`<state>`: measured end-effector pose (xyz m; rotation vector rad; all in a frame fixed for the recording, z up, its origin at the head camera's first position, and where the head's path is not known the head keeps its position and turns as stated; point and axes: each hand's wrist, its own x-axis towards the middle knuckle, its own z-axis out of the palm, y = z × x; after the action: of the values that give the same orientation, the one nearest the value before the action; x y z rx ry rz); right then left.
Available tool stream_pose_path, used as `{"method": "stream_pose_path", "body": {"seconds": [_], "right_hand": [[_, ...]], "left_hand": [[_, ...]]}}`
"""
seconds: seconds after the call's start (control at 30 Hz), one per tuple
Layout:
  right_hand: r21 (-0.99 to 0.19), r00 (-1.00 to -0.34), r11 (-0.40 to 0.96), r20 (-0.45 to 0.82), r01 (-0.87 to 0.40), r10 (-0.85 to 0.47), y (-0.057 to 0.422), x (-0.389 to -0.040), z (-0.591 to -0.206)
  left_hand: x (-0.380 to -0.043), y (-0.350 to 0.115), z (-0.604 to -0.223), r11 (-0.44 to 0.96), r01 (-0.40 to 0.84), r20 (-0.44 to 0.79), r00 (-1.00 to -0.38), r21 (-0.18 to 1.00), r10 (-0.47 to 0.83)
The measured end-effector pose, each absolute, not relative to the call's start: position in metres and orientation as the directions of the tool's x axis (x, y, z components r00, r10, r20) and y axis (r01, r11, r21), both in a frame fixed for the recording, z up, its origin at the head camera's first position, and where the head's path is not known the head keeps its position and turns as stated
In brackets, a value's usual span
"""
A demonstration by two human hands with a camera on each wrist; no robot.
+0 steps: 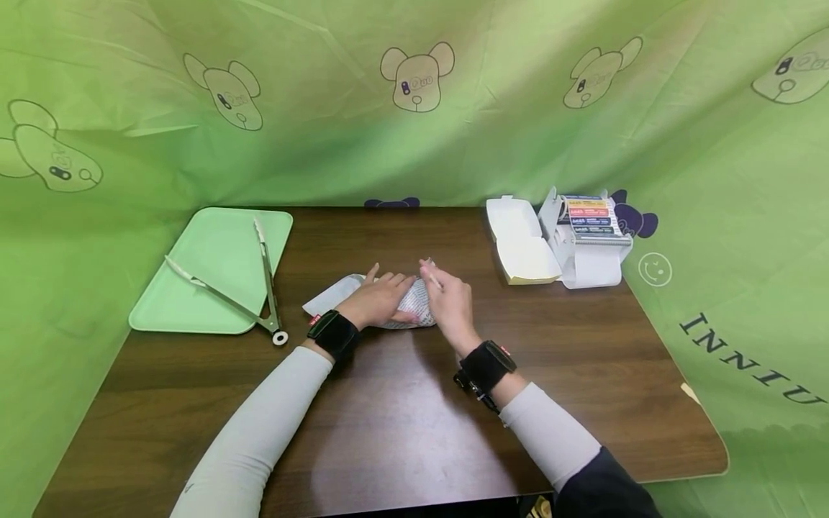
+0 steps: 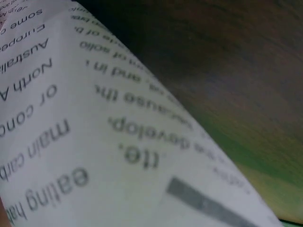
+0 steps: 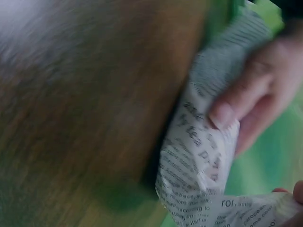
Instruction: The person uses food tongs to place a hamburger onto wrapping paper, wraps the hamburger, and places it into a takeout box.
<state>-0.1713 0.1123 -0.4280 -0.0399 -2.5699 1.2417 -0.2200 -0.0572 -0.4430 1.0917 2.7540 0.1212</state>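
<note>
A long bundle wrapped in newsprint-style paper (image 1: 424,306) lies on the brown wooden table. My left hand (image 1: 376,298) holds it from above, and in the right wrist view that hand's thumb (image 3: 225,113) presses on the printed side. At the bundle's right end, my right hand (image 1: 451,302) pinches a raised, twisted end of the wrapping paper; its fingertips show at the lower right corner of the right wrist view. Lines of print on the paper (image 2: 71,118) fill much of the left wrist view. What lies inside the wrapping is hidden.
On the left is a pale green tray (image 1: 216,259) with opened metal tongs (image 1: 270,291) lying across it, handle end past its edge. At the back right stand an open white carton (image 1: 527,257) and a dispenser (image 1: 589,230) with colourful labels. A green printed curtain (image 1: 324,122) hangs behind.
</note>
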Motion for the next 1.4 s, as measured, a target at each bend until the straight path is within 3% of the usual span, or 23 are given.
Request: {"method": "stream_pose_path", "body": {"seconds": [0.1, 0.2, 0.4, 0.53, 0.67, 0.97, 1.17, 1.4], "right_hand": [[-0.664, -0.949, 0.723, 0.313, -0.189, 0.04, 0.105, -0.171, -0.433], [-0.625, -0.96, 0.746, 0.271, -0.229, -0.068, 0.105, -0.17, -0.432], [-0.816, -0.987, 0.572, -0.018, -0.079, -0.161, 0.135, -0.173, -0.418], [-0.858, -0.974, 0.51, -0.064, -0.057, -0.216, 0.163, -0.186, -0.423], [-0.799, -0.944, 0.579, -0.048, -0.159, -0.326, 0.175, -0.197, -0.434], [-0.552, -0.843, 0.655, 0.19, -0.515, -0.503, 0.163, -0.204, -0.455], [-0.451, -0.841, 0.728, 0.107, -0.516, -0.53, 0.158, -0.198, -0.459], [-0.353, -0.892, 0.835, -0.004, -0.421, -0.452, 0.149, -0.194, -0.458]], "left_hand": [[-0.219, -0.057, -0.442, 0.723, 0.677, -0.11, -0.715, 0.137, 0.69], [-0.218, -0.058, -0.443, 0.723, 0.675, -0.088, -0.719, 0.144, 0.689], [-0.219, -0.06, -0.445, 0.718, 0.674, -0.078, -0.717, 0.177, 0.692], [-0.219, -0.059, -0.444, 0.72, 0.671, -0.098, -0.716, 0.179, 0.691], [-0.22, -0.058, -0.445, 0.723, 0.663, -0.126, -0.714, 0.191, 0.688], [-0.222, -0.059, -0.447, 0.727, 0.668, -0.111, -0.719, 0.161, 0.686], [-0.221, -0.063, -0.447, 0.719, 0.647, -0.086, -0.726, 0.254, 0.683], [-0.221, -0.069, -0.445, 0.673, 0.628, -0.117, -0.691, 0.391, 0.713]]}}
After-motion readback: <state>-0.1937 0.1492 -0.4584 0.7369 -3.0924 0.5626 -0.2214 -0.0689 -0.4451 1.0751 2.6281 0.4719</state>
